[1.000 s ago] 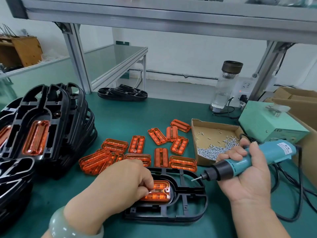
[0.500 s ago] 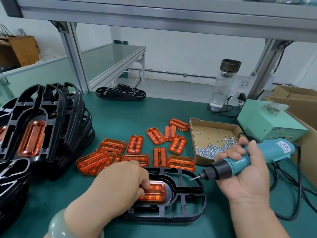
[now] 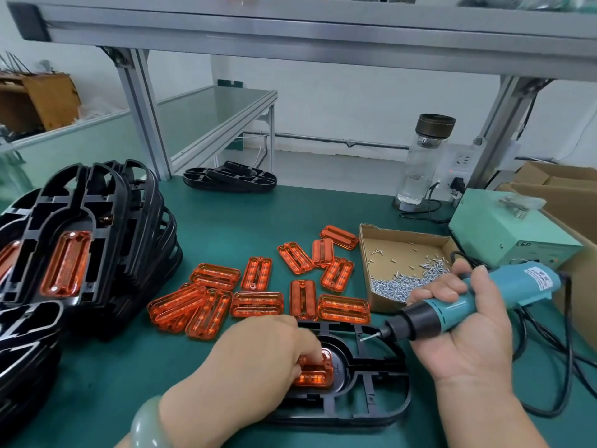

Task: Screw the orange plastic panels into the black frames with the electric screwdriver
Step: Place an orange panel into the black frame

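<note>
Orange panel (image 3: 318, 373): lower centre of frame, seated in black frame (image 3: 371, 412) on green tabletop (image 3: 226, 227). Left hand (image 3: 258, 354): fingers (image 3: 310, 347) curled onto the panel, holding it in its recess. Right hand (image 3: 465, 337): fingers wrapped round electric screwdriver (image 3: 452, 307), bit pointing left, clear of the frame. Advice: hold panel flush, leave the screw hole uncovered, stand bit upright before driving; tilted entry likely strips plastic.

1. Left hand (image 3: 258, 354) hid most of the orange panel (image 3: 318, 373) seated in the black frame (image 3: 387, 412).
2. Stacked frames (image 3: 48, 215) ran off the left edge.
3. Label print on the electric screwdriver (image 3: 520, 284) was too small to read.
</note>
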Action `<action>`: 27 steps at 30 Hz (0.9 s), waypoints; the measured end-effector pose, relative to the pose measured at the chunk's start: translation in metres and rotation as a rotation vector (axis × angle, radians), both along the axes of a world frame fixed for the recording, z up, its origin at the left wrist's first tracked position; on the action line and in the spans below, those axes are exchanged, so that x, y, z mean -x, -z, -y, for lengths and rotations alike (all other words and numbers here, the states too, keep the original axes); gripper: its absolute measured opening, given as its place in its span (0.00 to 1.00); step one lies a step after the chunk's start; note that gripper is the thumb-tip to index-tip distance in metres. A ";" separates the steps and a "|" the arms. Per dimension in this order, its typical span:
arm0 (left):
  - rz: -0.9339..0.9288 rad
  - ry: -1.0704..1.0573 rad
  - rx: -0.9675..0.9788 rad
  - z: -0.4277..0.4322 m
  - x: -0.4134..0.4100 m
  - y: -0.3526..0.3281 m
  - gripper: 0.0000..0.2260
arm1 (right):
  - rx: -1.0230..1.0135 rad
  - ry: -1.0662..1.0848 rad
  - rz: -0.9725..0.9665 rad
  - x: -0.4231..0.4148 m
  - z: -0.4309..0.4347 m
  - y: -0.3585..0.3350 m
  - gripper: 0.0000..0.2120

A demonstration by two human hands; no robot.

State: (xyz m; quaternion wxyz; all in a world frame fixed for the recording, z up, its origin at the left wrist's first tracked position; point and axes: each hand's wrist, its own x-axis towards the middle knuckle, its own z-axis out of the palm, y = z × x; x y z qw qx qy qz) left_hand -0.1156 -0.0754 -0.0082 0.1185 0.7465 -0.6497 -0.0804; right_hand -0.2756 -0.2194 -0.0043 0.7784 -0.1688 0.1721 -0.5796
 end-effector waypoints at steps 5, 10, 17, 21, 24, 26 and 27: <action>-0.055 0.027 -0.003 0.003 -0.001 0.005 0.14 | -0.004 0.001 0.005 0.000 0.001 0.000 0.05; -0.090 0.003 0.035 0.003 0.002 0.006 0.11 | -0.007 -0.003 0.013 0.001 0.001 -0.001 0.06; -0.037 0.021 0.037 0.009 0.011 0.005 0.12 | -0.003 -0.003 0.018 0.002 0.001 -0.002 0.06; 0.168 0.095 -0.039 0.012 0.016 0.001 0.12 | -0.010 0.003 0.004 0.002 0.000 -0.003 0.06; 0.219 0.072 -0.032 0.015 0.021 -0.003 0.12 | -0.018 0.002 0.002 0.001 -0.001 -0.002 0.05; 0.212 0.074 -0.039 0.015 0.021 -0.003 0.13 | -0.020 0.000 0.003 0.001 -0.001 -0.002 0.05; 0.198 0.075 -0.042 0.015 0.019 -0.002 0.13 | -0.022 -0.001 0.005 0.001 -0.001 -0.002 0.05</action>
